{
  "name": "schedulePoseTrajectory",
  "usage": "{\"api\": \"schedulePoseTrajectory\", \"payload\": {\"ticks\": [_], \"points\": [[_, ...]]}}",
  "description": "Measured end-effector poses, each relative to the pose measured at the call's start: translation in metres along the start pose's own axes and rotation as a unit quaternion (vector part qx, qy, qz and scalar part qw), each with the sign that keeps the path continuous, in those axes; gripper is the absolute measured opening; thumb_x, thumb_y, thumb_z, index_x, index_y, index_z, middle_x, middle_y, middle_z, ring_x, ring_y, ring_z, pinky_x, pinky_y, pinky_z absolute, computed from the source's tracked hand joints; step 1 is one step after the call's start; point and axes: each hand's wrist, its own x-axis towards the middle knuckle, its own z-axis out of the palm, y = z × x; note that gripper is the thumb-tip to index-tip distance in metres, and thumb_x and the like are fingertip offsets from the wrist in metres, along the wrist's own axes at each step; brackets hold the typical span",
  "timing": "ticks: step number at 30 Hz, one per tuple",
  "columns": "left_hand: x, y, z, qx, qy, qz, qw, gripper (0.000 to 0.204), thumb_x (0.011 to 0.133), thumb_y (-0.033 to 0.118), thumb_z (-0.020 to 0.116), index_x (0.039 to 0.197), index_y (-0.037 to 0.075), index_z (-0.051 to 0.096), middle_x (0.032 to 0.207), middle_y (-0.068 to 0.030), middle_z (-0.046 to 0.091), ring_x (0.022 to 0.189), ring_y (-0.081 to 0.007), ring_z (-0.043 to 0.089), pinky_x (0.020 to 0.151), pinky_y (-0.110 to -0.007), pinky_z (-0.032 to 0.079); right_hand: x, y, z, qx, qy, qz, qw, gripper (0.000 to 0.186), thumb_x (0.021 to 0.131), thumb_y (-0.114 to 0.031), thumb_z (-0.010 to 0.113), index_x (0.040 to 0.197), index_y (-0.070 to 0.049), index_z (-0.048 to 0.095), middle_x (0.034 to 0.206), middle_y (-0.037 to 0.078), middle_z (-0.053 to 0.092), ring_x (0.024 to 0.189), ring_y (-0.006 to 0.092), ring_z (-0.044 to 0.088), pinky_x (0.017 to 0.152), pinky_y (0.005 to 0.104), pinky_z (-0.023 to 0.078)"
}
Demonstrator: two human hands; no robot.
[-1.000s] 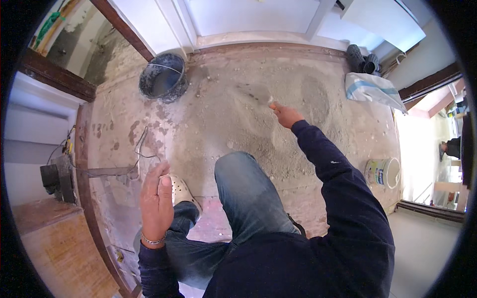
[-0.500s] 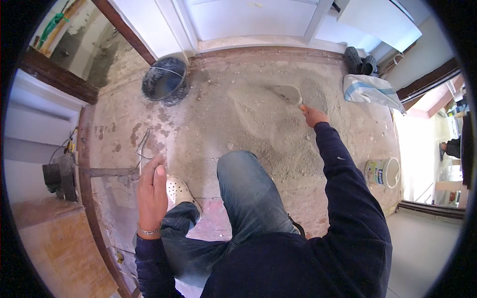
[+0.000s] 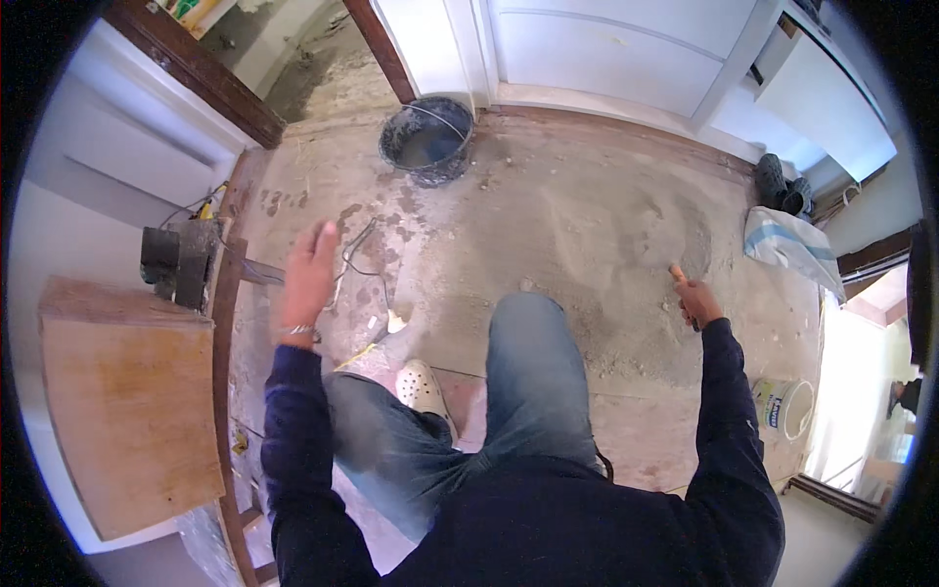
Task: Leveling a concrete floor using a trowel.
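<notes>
Trowel handle (image 3: pixel 677 273) gripped in right hand (image 3: pixel 696 301) fingers, left hand (image 3: pixel 309 272) empty

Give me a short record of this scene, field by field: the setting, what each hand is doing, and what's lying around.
Setting: sandy floor of a room under repair
Left hand: raised, open, empty
Right hand: gripping a tool handle; tool end hidden
Ahead: dark bucket
Right side: white bag, white tub
Left side: wooden board
</notes>
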Motion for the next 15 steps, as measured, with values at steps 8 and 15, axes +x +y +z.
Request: {"api": "schedulePoseTrajectory", "payload": {"ticks": [8,15], "points": [[0.107,-0.133,0.085,0.142,-0.108,-0.006,0.984,0.058,0.084,0.046,0.059,0.121,0.002,0.059,0.117,-0.0256,0.060,0.113,-0.0354,0.057,0.096,-0.041,0.043,-0.067,-0.071,0.041,0.042,0.045,-0.022,0.998,0.038,0.085,-0.024,0.059,0.111,0.001,0.047,0.069,0.005,0.053,0.045,0.0126,0.049,0.036,0.0299,0.039],[0.205,-0.156,0.206,0.186,-0.035,0.163,0.968,0.055,0.077,0.044,0.068,0.115,0.005,0.062,0.119,-0.0205,0.060,0.113,-0.0372,0.054,0.097,-0.045,0.041,-0.114,-0.158,0.096,0.050,0.106,-0.011,0.993,0.030,0.087,-0.023,0.059,0.106,-0.002,0.049,0.066,0.002,0.049,0.040,0.0101,0.044,0.033,0.0281,0.036]]}}
